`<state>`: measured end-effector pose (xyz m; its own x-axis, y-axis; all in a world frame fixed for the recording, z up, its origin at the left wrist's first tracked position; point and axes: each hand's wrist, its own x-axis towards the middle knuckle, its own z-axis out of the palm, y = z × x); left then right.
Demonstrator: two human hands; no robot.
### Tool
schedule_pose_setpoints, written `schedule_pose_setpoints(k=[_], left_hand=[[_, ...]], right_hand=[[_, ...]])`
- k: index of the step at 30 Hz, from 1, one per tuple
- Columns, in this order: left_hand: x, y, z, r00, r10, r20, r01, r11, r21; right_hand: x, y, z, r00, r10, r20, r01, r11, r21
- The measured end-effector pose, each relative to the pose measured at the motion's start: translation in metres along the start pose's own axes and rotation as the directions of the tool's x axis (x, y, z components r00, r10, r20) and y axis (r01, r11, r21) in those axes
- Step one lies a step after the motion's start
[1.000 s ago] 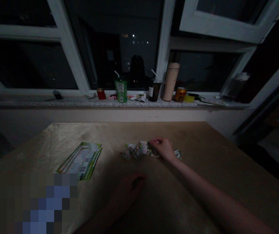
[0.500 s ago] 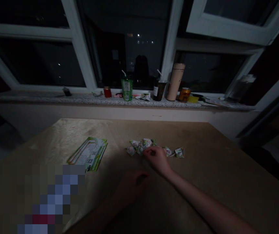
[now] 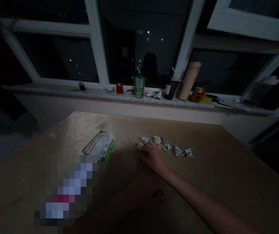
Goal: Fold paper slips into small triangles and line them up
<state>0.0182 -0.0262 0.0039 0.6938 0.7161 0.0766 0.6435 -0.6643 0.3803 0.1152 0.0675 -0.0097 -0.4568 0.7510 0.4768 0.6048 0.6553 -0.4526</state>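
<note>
My right hand [image 3: 152,158] reaches into the near left side of a loose group of small wrapped candies [image 3: 157,139] with white and green wrappers. Its fingers are curled down over the candy at that spot and hide it. More wrapped candies [image 3: 178,150] lie in a row to the right of the hand. In dark shadow nearer to me, my left hand [image 3: 146,191] hovers or rests over the table with its fingers curled in and its thumb pointing right. What its fingers hold, if anything, cannot be made out.
Flat green-and-white printed packets [image 3: 102,146] lie to the left, partly under a pixelated long object [image 3: 73,185]. Beyond the brown table [image 3: 120,122], the window sill carries a green cup [image 3: 139,86], a dark cup [image 3: 171,89], a pink flask [image 3: 189,81] and an orange can [image 3: 197,94].
The view has shifted, so the scene sits further right. My right hand has moved left relative to the candies, with its fingers lowered among them. My left hand has turned and moved right, nearer to me.
</note>
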Motion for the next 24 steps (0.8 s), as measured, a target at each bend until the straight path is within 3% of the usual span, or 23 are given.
schedule_pose_setpoints(k=[14, 20, 24], left_hand=[[-0.007, 0.003, -0.003, 0.997, 0.078, 0.008, -0.078, 0.997, 0.027], [-0.026, -0.011, -0.051, 0.989, -0.146, -0.006, 0.146, 0.989, 0.019], [-0.044, -0.036, -0.079, 0.944, -0.325, -0.066, 0.326, 0.945, 0.018]], right_hand=[[0.026, -0.026, 0.038, 0.975, -0.206, 0.087, 0.204, 0.978, 0.039], [0.039, -0.026, 0.053, 0.953, -0.257, 0.160, 0.256, 0.966, 0.025], [0.046, -0.027, 0.058, 0.935, -0.281, 0.215, 0.280, 0.959, 0.033]])
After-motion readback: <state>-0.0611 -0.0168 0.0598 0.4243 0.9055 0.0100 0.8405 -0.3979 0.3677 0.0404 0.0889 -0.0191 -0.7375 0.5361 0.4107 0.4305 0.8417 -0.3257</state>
